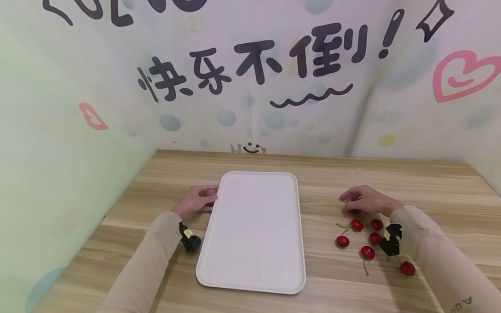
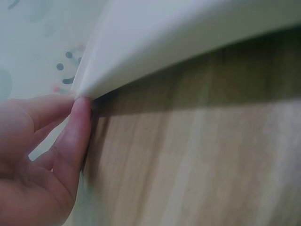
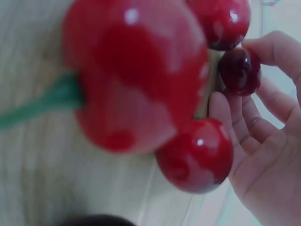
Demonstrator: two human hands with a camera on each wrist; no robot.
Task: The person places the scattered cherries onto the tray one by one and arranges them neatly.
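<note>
A white rectangular tray [image 1: 254, 230] lies lengthwise on the table. At its left edge, my left hand [image 1: 197, 200] pinches the rim; the left wrist view shows the thumb and a finger [image 2: 77, 122] meeting at the tray's edge [image 2: 141, 61]. To the right of the tray, my right hand [image 1: 367, 199] is low over the table with its fingers curled round a dark red cherry [image 3: 240, 70]. Just below that hand lie several red cherries [image 1: 367, 252], some with stems. A large bright cherry [image 3: 136, 70] fills much of the right wrist view.
The wood-grain table [image 1: 245, 308] runs back to a wall hanging [image 1: 251, 124] printed with black characters and coloured dots. A pale wall [image 1: 47, 168] stands along the left side. Cherries such as this one [image 1: 407, 268] lie close beside the right sleeve.
</note>
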